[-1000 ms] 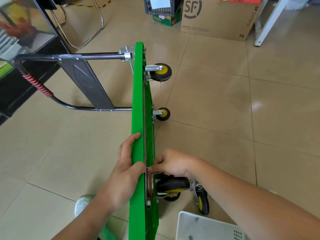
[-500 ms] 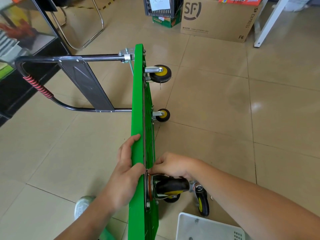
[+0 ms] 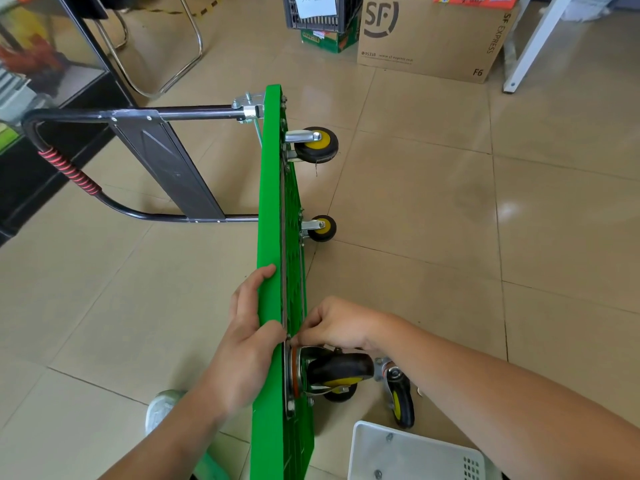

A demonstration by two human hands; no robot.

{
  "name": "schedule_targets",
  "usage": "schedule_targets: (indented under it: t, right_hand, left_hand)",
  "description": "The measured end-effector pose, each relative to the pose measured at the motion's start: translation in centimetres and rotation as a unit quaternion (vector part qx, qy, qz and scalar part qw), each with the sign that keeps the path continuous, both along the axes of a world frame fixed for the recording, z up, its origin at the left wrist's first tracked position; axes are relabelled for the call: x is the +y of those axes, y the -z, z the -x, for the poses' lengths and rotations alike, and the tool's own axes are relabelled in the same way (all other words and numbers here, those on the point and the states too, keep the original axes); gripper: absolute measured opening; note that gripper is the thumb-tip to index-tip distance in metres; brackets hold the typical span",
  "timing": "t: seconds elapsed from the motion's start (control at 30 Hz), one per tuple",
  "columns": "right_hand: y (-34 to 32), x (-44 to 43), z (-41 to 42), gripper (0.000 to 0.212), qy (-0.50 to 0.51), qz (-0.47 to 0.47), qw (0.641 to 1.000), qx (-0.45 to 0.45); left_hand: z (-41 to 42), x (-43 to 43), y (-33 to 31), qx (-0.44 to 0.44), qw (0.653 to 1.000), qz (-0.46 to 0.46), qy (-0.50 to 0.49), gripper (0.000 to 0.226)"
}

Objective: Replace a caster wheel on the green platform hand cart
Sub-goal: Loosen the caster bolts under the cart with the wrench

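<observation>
Head view: cart (image 3: 273, 202) stands on edge on the floor, caster (image 3: 339, 370) apparently being fastened.
Left grip (image 3: 249, 341) clamps the cart's edge; right grip (image 3: 341, 327) pinches at the caster's plate, likely a bolt. Next: thread it squarely.

We saw the green plastic platform cart (image 3: 270, 202) stood on its long edge, underside facing right. A black-tyred, yellow-hubbed swivel caster (image 3: 341, 369) sat agst the underside at near end. A loose black-and-yellow caster (image 3: 403, 407) lay on tiles just beside it.

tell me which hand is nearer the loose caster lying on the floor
Right. The right hand pinches at the plate of the mounted caster, beside the loose caster; the left hand grips the green platform on its other side.
</observation>
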State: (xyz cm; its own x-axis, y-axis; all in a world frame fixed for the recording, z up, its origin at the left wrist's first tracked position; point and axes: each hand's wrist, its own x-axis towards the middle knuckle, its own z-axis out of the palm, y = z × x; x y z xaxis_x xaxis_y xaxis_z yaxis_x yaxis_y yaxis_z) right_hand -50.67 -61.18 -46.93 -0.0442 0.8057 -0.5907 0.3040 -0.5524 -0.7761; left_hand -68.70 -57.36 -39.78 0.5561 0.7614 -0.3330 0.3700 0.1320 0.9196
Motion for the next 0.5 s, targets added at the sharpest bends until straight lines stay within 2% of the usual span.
schedule_targets:
  t: [0.17,0.37,0.5]
  right_hand:
    - [-2.1,-1.4,-0.2,0.005,0.027,-0.047,0.998,0.005]
    - [-4.6,-5.3,1.2,0.014,0.078,-0.124,0.989,-0.007]
    - [-6.3,-7.9,3.0,0.007,0.114,-0.158,0.98,-0.046]
  left_hand:
    - [0.0,-0.2,-0.4,0.01,1.0,0.003,0.002,0.075]
    - [0.8,-2.2,-1.4,0.004,1.0,0.012,-0.003,0.077]
    - [1.9,-3.9,-1.7,0.004,1.0,0.017,-0.004,0.078]
